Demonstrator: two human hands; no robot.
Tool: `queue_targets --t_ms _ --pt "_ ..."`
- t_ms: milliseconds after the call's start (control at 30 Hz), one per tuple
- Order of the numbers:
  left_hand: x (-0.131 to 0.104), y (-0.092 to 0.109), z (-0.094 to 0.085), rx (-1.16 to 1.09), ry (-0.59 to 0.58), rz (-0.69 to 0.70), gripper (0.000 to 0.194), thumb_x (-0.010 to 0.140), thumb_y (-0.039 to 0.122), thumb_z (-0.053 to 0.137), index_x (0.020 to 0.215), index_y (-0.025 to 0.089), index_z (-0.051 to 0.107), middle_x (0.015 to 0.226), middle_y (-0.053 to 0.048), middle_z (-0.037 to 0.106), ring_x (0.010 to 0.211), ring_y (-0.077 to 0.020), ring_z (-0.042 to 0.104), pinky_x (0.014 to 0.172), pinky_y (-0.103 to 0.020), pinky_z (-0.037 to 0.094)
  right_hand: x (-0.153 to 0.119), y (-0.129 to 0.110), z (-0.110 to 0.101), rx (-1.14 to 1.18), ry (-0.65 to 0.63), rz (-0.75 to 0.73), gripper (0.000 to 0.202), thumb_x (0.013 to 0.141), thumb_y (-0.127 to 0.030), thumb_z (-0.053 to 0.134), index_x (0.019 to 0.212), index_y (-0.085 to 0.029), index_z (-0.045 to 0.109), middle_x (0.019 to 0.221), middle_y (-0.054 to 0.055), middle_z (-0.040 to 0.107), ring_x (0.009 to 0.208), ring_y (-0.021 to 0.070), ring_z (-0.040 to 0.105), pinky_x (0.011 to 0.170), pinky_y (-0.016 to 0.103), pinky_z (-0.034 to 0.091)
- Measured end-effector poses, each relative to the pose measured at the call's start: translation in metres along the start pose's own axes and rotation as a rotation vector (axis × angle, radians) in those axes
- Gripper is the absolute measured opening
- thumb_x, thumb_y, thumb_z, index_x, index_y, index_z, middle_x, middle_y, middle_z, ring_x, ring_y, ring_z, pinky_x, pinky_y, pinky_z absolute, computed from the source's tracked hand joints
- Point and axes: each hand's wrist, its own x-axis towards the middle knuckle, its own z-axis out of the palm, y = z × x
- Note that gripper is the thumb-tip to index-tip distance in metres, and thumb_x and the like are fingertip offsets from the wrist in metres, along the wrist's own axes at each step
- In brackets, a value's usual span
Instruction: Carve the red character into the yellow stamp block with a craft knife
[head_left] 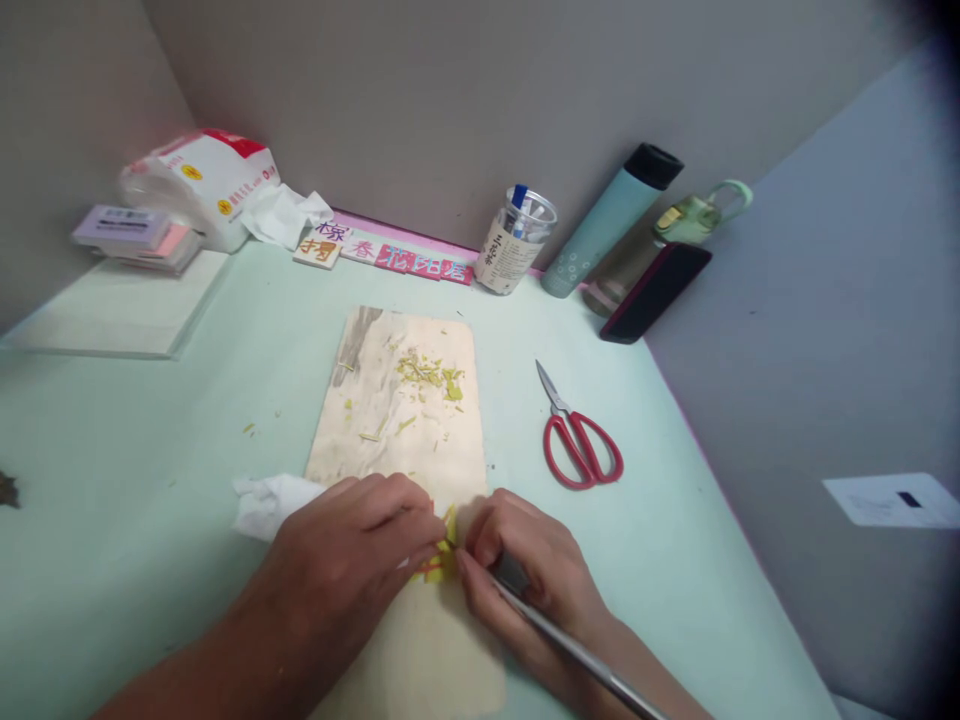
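On a pale board (420,650), my left hand (352,545) is closed over a small yellow piece with red-orange lines (435,570), its fingertips pressing the edge. Much of the piece is hidden by the fingers. My right hand (525,570) grips a slim silver carving knife (577,650) like a pen, and the tip meets the yellow piece. A crumpled white tissue (270,503) lies beside and partly under my left hand. Yellow-green shavings (435,372) are scattered over the far half of the board.
Red-handled scissors (577,440) lie right of the board. Along the back stand a tissue pack (202,185), character tiles (394,258), a clear cup (514,245), a blue-green tumbler (607,225), a green-lidded bottle (645,250) and a leaning phone (656,292). Stacked blocks (124,230) sit at back left.
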Motion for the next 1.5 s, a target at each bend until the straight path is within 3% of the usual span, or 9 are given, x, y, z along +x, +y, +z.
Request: queue_targets --t_ms 100,300,433,567,700,833,900,1000,1500 --pt "0.0 0.0 0.005 0.028 0.021 -0.029 0.031 0.103 0.017 0.041 0.089 0.024 0.068 0.089 0.0 0.066 0.077 -0.018 0.061 0.071 -0.03 0.047 0.0 0.0 -0.002 0.017 0.001 0.002 0.026 0.093 -0.006 0.054 0.077 -0.023 0.045 0.068 -0.003 0.054 0.061 0.0125 0.049 0.055 0.024 0.037" --pt "0.002 -0.004 0.017 0.128 0.046 0.018 0.028 0.1 0.011 0.038 0.083 0.023 0.057 0.081 0.0 0.056 0.071 -0.0188 0.054 0.064 -0.033 0.036 0.002 0.002 -0.01 0.216 -0.021 0.316 0.027 0.092 -0.017 0.058 0.071 -0.023 0.044 0.067 -0.004 0.052 0.06 0.0119 0.046 0.054 0.024 0.037" --pt "-0.002 -0.009 0.024 0.166 0.032 0.039 0.026 0.099 0.01 0.036 0.084 0.023 0.054 0.082 0.0 0.055 0.072 -0.0197 0.052 0.067 -0.035 0.035 0.001 0.004 -0.008 0.251 -0.048 0.357 0.026 0.09 -0.017 0.059 0.071 -0.023 0.043 0.067 -0.005 0.05 0.06 0.0117 0.043 0.053 0.025 0.034" --pt "-0.003 -0.011 0.019 0.047 -0.003 0.014 0.026 0.1 0.014 0.035 0.084 0.024 0.052 0.085 0.0 0.056 0.074 -0.0182 0.055 0.067 -0.033 0.039 0.001 0.005 -0.006 0.25 -0.056 0.358 0.025 0.089 -0.016 0.058 0.07 -0.023 0.042 0.068 -0.005 0.049 0.06 0.0113 0.041 0.053 0.025 0.032" --pt "-0.002 -0.012 0.005 -0.024 0.055 -0.126 0.029 0.107 0.024 0.03 0.088 0.025 0.051 0.092 0.0 0.059 0.077 -0.017 0.06 0.069 -0.033 0.042 0.003 0.005 -0.009 0.318 -0.044 0.412 0.025 0.086 -0.018 0.058 0.068 -0.023 0.042 0.065 -0.005 0.047 0.06 0.0116 0.039 0.053 0.025 0.031" --pt "-0.004 -0.014 -0.006 0.013 0.056 -0.167 0.018 0.098 0.036 0.062 0.09 0.025 0.05 0.097 -0.001 0.063 0.082 -0.0213 0.064 0.071 -0.035 0.046 0.006 0.009 -0.011 0.462 -0.032 0.531 0.025 0.086 -0.025 0.064 0.069 -0.023 0.046 0.066 -0.004 0.051 0.062 0.0126 0.042 0.055 0.025 0.033" --pt "-0.006 -0.015 -0.008 0.059 -0.005 -0.142 0.032 0.086 0.034 0.078 0.106 0.026 0.054 0.11 -0.003 0.066 0.092 -0.0245 0.067 0.075 -0.036 0.05 0.007 0.012 -0.01 0.514 -0.018 0.563 0.026 0.086 -0.028 0.066 0.069 -0.023 0.046 0.068 -0.003 0.055 0.063 0.0127 0.043 0.056 0.025 0.034" --pt "-0.007 -0.016 -0.009 0.123 -0.106 -0.088 0.056 0.077 0.028 0.086 0.125 0.031 0.057 0.125 -0.003 0.064 0.103 -0.0275 0.067 0.078 -0.036 0.053 0.007 0.016 -0.007 0.554 -0.006 0.575 0.028 0.084 -0.029 0.069 0.068 -0.023 0.046 0.067 -0.003 0.055 0.062 0.0127 0.043 0.056 0.026 0.034" --pt "-0.01 -0.014 -0.009 0.069 -0.136 -0.06 0.043 0.087 0.017 0.063 0.128 0.031 0.055 0.124 -0.004 0.06 0.106 -0.0271 0.064 0.083 -0.04 0.052 0.006 0.016 -0.003 0.533 0.028 0.521 0.026 0.085 -0.024 0.066 0.069 -0.023 0.046 0.069 -0.003 0.054 0.064 0.0131 0.044 0.057 0.026 0.034"
